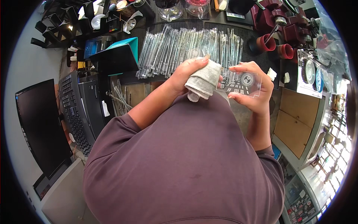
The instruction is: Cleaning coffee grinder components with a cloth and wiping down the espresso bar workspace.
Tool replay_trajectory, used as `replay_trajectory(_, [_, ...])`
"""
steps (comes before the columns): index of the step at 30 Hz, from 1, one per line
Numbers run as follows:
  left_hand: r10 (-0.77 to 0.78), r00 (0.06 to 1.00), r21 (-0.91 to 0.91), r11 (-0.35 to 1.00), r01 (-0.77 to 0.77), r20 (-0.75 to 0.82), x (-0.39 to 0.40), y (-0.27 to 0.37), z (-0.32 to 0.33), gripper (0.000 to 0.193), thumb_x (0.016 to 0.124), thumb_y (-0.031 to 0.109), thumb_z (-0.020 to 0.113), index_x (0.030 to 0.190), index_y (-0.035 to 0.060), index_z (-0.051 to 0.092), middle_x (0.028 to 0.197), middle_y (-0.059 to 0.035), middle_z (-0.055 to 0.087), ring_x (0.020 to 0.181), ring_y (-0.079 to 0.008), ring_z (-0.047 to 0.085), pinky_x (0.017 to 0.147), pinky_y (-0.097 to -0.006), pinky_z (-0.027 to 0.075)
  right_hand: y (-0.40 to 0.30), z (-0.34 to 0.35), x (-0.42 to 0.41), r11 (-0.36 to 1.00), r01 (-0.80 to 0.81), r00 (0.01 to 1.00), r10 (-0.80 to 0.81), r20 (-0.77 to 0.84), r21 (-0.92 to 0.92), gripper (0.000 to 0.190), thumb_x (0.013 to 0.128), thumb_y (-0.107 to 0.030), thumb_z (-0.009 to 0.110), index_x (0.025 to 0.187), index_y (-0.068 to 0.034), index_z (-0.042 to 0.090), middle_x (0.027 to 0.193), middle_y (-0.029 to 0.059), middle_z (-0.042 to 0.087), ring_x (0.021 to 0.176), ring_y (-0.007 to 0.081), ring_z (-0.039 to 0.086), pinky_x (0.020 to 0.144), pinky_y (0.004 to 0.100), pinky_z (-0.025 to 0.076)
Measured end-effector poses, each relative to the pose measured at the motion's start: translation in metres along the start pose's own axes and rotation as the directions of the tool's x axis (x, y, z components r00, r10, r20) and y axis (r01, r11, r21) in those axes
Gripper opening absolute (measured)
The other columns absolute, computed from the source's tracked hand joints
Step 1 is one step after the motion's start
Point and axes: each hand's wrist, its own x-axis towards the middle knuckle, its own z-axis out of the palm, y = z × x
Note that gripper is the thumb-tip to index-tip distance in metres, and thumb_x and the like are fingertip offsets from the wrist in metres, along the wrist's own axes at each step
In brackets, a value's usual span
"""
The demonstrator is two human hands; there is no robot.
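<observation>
A folded grey-white cloth (203,77) is gripped in my left hand (184,73), with the thumb laid across its top. My right hand (258,86) holds a clear engraved acrylic plate (240,83) by its edges. White lettering and a round sunburst emblem mark the plate. Its left edge sits right beside the cloth; whether they touch is hard to tell. Beyond my hands, many similar clear engraved plates (167,50) stand packed in a long row on a black rubber mat (131,79).
At right are maroon coffee grinders (265,14), red-and-black cups (265,43) and a boxed item (310,74). A tablet on a stand (116,58), a keyboard (74,112) and a monitor (42,126) stand at left. Glass servers (170,12) are at the back.
</observation>
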Motion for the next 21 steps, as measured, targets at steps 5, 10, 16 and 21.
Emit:
replay_trajectory(5, [-0.028,0.999,0.019,0.999,0.028,-0.023,-0.001,-0.003,0.000,0.061,0.104,0.044,0.051,0.132,-0.0098,0.059,0.109,-0.0230,0.073,0.094,-0.0286,0.074,0.087,-0.0392,0.060,0.002,0.003,-0.003,0.995,-0.023,1.000,0.022,0.006,0.096,0.065,0.065,-0.024,0.095,0.115,0.008,0.069,0.108,0.0154,0.074,0.094,0.0212,0.063,0.090,0.0342,0.049])
replay_trajectory(10, [-0.055,0.998,-0.027,0.998,0.054,-0.023,0.001,-0.004,-0.003,0.062,0.104,0.046,0.051,0.132,-0.0087,0.059,0.110,-0.0228,0.072,0.096,-0.0288,0.074,0.088,-0.0393,0.060,0.000,0.011,-0.007,0.993,-0.078,0.996,0.082,-0.040,0.087,0.065,0.065,-0.021,0.095,0.117,0.008,0.068,0.110,0.0153,0.073,0.096,0.0216,0.064,0.097,0.0366,0.048])
replay_trajectory(16, [-0.064,0.998,-0.013,0.998,0.064,-0.028,-0.002,-0.004,-0.002,0.062,0.103,0.046,0.051,0.133,-0.0073,0.057,0.111,-0.0235,0.071,0.094,-0.0312,0.074,0.086,-0.0401,0.060,0.002,0.012,-0.003,0.994,-0.035,0.996,0.027,-0.081,-0.100,0.066,0.065,-0.020,0.095,0.118,0.008,0.067,0.113,0.0145,0.072,0.100,0.0211,0.065,0.104,0.0395,0.046])
replay_trajectory(21, [-0.025,1.000,-0.019,0.999,0.025,-0.002,0.001,-0.007,-0.008,0.061,0.104,0.045,0.050,0.134,-0.0076,0.057,0.110,-0.0230,0.071,0.093,-0.0316,0.074,0.084,-0.0405,0.061,0.000,0.013,0.000,0.993,-0.069,0.991,0.058,-0.119,-0.097,0.068,0.063,-0.022,0.096,0.118,0.006,0.068,0.109,0.0137,0.073,0.099,0.0218,0.066,0.106,0.0428,0.045])
